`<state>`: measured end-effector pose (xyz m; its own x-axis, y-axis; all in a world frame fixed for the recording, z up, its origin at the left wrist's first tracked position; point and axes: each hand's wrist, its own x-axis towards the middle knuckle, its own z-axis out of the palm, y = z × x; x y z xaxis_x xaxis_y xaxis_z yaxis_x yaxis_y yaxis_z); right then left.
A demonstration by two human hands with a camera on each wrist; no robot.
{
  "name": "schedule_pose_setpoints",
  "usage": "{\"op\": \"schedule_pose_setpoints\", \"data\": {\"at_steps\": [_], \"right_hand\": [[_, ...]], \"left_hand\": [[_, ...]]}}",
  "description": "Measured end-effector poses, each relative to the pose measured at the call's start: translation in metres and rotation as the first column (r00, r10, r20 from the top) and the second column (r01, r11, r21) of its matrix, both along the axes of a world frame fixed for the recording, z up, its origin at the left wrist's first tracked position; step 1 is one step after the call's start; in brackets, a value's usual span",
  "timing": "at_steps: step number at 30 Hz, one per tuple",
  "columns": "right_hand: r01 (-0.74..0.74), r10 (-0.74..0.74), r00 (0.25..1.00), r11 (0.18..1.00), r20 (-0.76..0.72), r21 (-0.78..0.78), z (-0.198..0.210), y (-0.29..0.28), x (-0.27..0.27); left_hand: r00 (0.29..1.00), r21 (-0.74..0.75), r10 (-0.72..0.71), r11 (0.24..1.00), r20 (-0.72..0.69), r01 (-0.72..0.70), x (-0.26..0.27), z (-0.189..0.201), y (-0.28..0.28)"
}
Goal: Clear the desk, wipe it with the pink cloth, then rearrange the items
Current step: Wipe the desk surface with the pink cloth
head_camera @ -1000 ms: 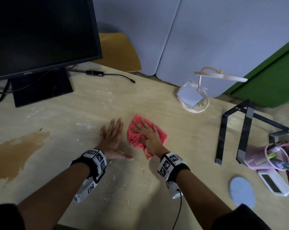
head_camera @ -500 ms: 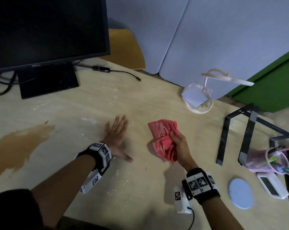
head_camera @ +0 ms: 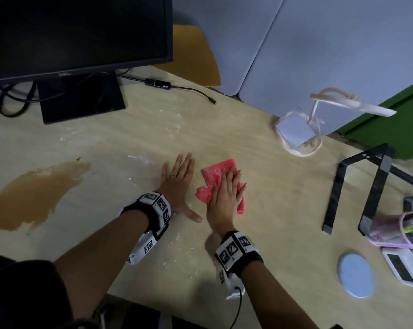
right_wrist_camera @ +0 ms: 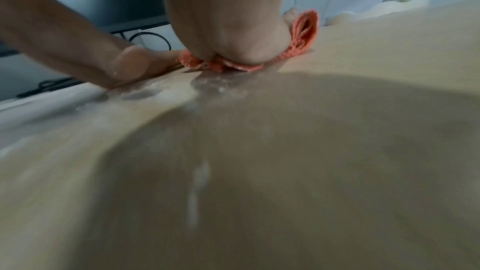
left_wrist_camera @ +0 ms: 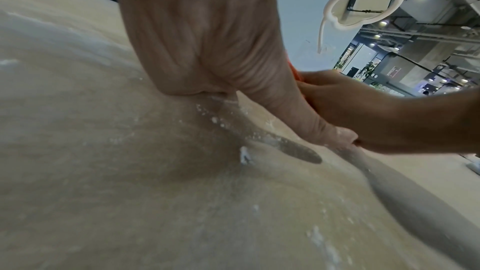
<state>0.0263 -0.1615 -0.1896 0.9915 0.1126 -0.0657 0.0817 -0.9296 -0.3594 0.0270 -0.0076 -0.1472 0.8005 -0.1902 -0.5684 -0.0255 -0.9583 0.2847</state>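
Observation:
The pink cloth [head_camera: 214, 175] lies bunched on the pale wooden desk [head_camera: 267, 176] near its middle. My right hand [head_camera: 226, 193] lies flat on top of it, fingers straight, pressing it down; the right wrist view shows the cloth [right_wrist_camera: 303, 28] squeezed under the palm. My left hand [head_camera: 177, 184] rests flat on the desk just left of the cloth, fingers spread, thumb out toward the right hand [left_wrist_camera: 337, 98]. White crumbs and powder [left_wrist_camera: 244, 155] lie scattered around both hands. A brown spill [head_camera: 34, 193] stains the desk at the left.
A black monitor [head_camera: 77, 34] and its stand are at the back left with cables. A white desk lamp [head_camera: 343, 103] stands back right. At the right are a black metal stand [head_camera: 357, 186], a pink pen holder [head_camera: 400, 231], a white device [head_camera: 402, 267] and a blue round coaster [head_camera: 356, 275].
My right hand swept the cloth out to the right and has brought it back left beside my left hand, now pressing it flat again. The left hand stayed planted.

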Motion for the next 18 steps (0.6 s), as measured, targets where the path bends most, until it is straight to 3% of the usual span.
{"op": "schedule_pose_setpoints", "data": {"at_steps": [3,6,10,13,18], "right_hand": [[-0.026,0.024,1.000,0.991,0.017,0.129,0.009,0.011,0.030],[-0.146,0.148,0.989,0.976,0.000,0.161,0.012,0.021,0.057],[-0.332,0.332,0.943,0.943,0.003,-0.008,-0.003,0.022,0.066],[-0.413,0.412,0.911,0.910,-0.020,-0.031,-0.005,0.017,0.065],[-0.523,0.524,0.852,0.846,-0.022,-0.100,-0.003,0.019,0.047]], "left_hand": [[1.000,-0.040,0.011,0.999,-0.002,-0.011,0.001,-0.001,0.001],[0.999,-0.075,0.045,0.996,0.020,-0.043,-0.001,0.000,0.002],[0.995,-0.154,0.098,0.984,0.031,-0.093,-0.004,0.004,0.003],[0.991,-0.228,0.129,0.966,0.022,-0.121,-0.009,0.008,0.009],[0.995,-0.221,0.061,0.974,0.079,-0.042,-0.033,0.020,0.027]]}}
